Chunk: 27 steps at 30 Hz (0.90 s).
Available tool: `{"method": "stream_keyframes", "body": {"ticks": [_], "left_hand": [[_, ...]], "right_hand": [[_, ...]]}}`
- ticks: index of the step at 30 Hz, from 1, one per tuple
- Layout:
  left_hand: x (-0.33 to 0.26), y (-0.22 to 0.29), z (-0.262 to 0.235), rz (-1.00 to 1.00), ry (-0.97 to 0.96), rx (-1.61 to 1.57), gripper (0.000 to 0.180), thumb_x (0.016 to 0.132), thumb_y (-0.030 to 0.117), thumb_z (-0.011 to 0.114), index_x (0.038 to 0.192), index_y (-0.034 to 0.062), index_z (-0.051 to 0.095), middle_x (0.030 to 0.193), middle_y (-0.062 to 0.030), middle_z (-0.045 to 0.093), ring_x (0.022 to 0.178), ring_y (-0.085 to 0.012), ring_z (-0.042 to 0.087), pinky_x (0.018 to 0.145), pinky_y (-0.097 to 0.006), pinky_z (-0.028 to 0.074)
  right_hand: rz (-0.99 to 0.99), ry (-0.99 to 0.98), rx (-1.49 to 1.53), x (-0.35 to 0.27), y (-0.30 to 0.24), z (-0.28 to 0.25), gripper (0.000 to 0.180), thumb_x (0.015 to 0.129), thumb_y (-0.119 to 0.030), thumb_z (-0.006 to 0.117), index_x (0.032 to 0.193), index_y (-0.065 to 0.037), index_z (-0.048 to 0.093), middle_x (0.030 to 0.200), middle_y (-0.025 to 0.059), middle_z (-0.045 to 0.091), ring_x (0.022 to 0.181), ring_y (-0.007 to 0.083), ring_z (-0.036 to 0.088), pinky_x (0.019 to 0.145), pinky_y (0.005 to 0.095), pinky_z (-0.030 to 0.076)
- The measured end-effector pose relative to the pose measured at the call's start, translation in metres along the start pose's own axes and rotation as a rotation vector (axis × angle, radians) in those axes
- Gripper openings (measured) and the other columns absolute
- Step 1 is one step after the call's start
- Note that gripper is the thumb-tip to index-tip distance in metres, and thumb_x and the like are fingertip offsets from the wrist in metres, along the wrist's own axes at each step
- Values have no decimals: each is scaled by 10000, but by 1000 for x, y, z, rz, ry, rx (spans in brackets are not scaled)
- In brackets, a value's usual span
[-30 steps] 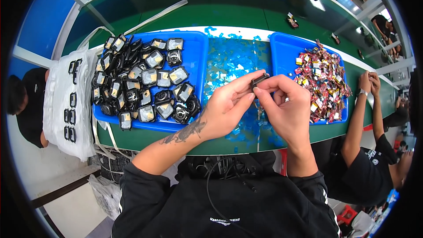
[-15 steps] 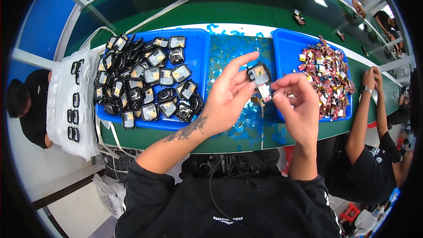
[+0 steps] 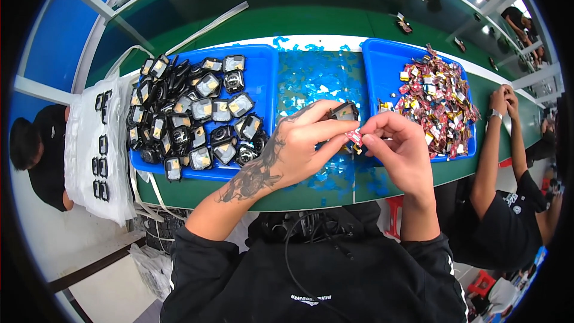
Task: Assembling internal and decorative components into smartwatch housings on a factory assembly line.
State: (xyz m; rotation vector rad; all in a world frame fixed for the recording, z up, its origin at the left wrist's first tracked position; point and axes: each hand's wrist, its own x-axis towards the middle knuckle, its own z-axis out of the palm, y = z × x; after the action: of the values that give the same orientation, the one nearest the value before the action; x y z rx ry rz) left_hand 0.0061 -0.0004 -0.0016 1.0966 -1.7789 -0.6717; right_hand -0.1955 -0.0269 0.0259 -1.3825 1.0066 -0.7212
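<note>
My left hand, its back turned up, is closed around a small black watch-like case above the bench. A small red-and-white electronic part sits at the case's near edge, touching my left thumb and index finger. My right hand pinches that part from the right with thumb and index finger. Whether the part is joined to the case is hidden. To the left, a blue tray holds many black cases. On the right, another blue tray carries a heap of small red, white and yellow parts.
Scraps of blue film cover the green bench between the trays. Behind runs a dark green conveyor surface with scattered parts. A white plastic-covered stack bears several black frames at left. Co-workers' arms rest at the right.
My left hand has rolled over from palm showing to back up, tilting the case. My right fingers have closed in on the small red-and-white part, and the hands are nearer together.
</note>
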Motion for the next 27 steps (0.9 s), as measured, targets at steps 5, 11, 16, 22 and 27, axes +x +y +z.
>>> {"method": "stream_keyframes", "body": {"ticks": [5,11,16,22,27], "left_hand": [[0,2,-6,-136,-153,-82,185,789,-29,722,973,-10,711,970,-137,660,848,-202,677,729,-281,552],[-6,-6,8,-538,-160,-606,198,845,-26,689,1041,-58,683,1037,-100,649,933,-145,647,814,-260,551],[0,3,10,-491,-56,-788,377,855,-86,625,1229,-54,587,1160,-127,629,1010,-152,638,878,-269,532],[-4,-7,13,-448,-58,-781,438,878,-110,572,1304,-11,540,1080,-74,636,896,-41,602,739,-180,472],[-4,-2,15,-428,-18,-818,415,882,-99,575,1288,-16,551,1154,-94,633,984,-82,626,814,-200,502]], "right_hand": [[-56,-50,92,-1,2,-5,66,907,31,588,967,6,572,914,17,573,814,43,549,670,193,502],[-153,73,47,-4,14,9,152,879,52,620,1008,-5,564,914,29,581,820,57,568,666,190,481],[-206,202,-29,5,25,16,228,846,58,663,1029,-15,551,888,19,600,786,53,571,633,183,452],[-254,316,134,5,38,26,214,835,65,681,982,-8,543,843,28,617,723,41,572,620,177,429],[-335,394,103,5,41,30,218,833,61,686,970,-20,538,827,20,616,696,36,543,623,173,410]]}}
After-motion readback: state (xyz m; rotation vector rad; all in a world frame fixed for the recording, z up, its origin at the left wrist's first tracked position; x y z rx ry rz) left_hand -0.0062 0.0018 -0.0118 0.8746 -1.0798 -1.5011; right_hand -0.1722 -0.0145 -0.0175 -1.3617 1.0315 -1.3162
